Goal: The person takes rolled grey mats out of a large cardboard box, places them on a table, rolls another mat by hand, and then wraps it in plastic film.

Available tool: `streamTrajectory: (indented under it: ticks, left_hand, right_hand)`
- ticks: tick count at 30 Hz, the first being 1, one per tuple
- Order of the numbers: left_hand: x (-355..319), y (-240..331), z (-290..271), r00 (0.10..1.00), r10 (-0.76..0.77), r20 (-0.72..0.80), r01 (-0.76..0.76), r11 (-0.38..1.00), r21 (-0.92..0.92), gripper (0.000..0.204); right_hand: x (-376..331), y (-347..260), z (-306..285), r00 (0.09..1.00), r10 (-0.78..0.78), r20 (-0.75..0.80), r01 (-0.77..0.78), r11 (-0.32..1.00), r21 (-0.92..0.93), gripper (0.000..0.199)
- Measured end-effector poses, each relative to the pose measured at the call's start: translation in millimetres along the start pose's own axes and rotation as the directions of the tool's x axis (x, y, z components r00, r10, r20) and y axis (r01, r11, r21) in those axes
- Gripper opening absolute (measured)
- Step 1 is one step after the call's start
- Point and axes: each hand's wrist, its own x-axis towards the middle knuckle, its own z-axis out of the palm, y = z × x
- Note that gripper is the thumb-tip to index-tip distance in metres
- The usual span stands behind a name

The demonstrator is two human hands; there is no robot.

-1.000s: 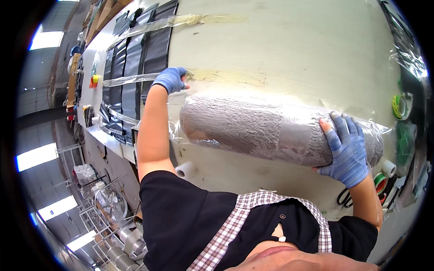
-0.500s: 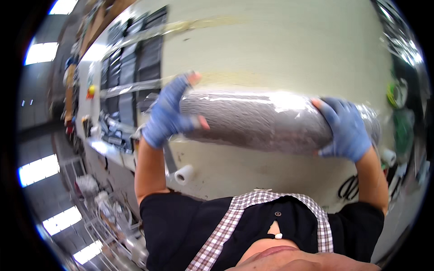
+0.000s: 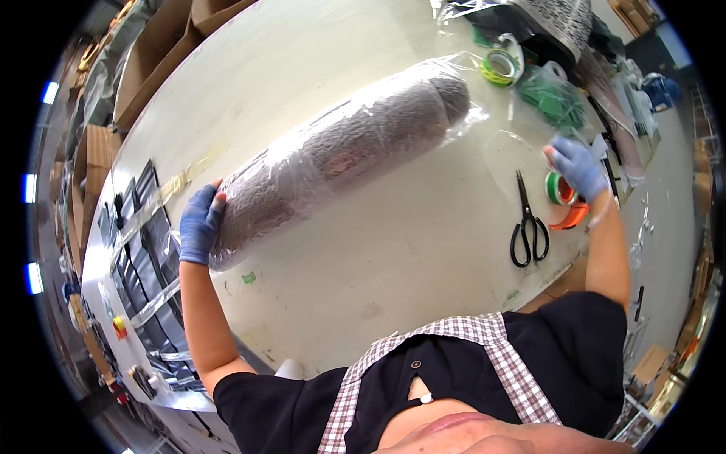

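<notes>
A thick roll of grey plush fabric (image 3: 348,144), wrapped in clear plastic, lies slantwise on the pale table, its far end toward the upper right. My left hand (image 3: 200,225), in a blue fingerless glove, grips the near left end of the roll. Off to the right, my right hand (image 3: 578,170), gloved the same way, is over the tape rolls and away from the plush roll. Its fingers are bunched and slightly smeared, so what they hold, if anything, is unclear. Just beneath it are a green-edged tape roll (image 3: 560,188) and an orange tape dispenser (image 3: 569,217).
Black-handled scissors (image 3: 528,227) lie left of the dispenser. A yellow-green tape roll (image 3: 501,66) and a green bundle in plastic (image 3: 556,102) sit at the upper right. Flat black plastic packages (image 3: 144,250) line the left side. Cardboard boxes (image 3: 155,60) stand beyond the table's far left edge.
The view has swung to the right. The roll now lies slanted instead of level between both hands. My right hand has let go of it and moved to the tapes; my left stays at its end.
</notes>
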Motion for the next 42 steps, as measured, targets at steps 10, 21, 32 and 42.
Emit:
streamTrajectory:
  ticks: [10, 21, 32, 42]
  left_hand:
    - [26.2, -8.5, -4.5, 0.958, -0.261, 0.116, 0.262, 0.965, 0.008, 0.062]
    - [-64.7, -59.6, 5.5, 0.974, -0.218, 0.065, 0.227, 0.911, -0.345, 0.118]
    - [-11.4, -114.0, 24.9, 0.535, -0.493, 0.686, 0.809, 0.063, -0.585, 0.053]
    - [-156.3, 132.7, 129.2, 0.667, -0.198, 0.719, 0.739, 0.305, -0.601, 0.074]
  right_hand:
    - [-379.3, 205.2, -6.5, 0.288, 0.854, -0.433, -0.792, 0.467, 0.393, 0.038]
    - [-2.5, -49.4, 105.1, 0.707, -0.455, -0.542, 0.432, 0.884, -0.179, 0.092]
    - [256.3, -138.8, 135.9, 0.738, -0.015, -0.675, -0.033, 0.998, -0.059, 0.092]
    - [29.5, -153.2, 239.5, 0.935, -0.068, 0.348, -0.331, 0.180, 0.926, 0.117]
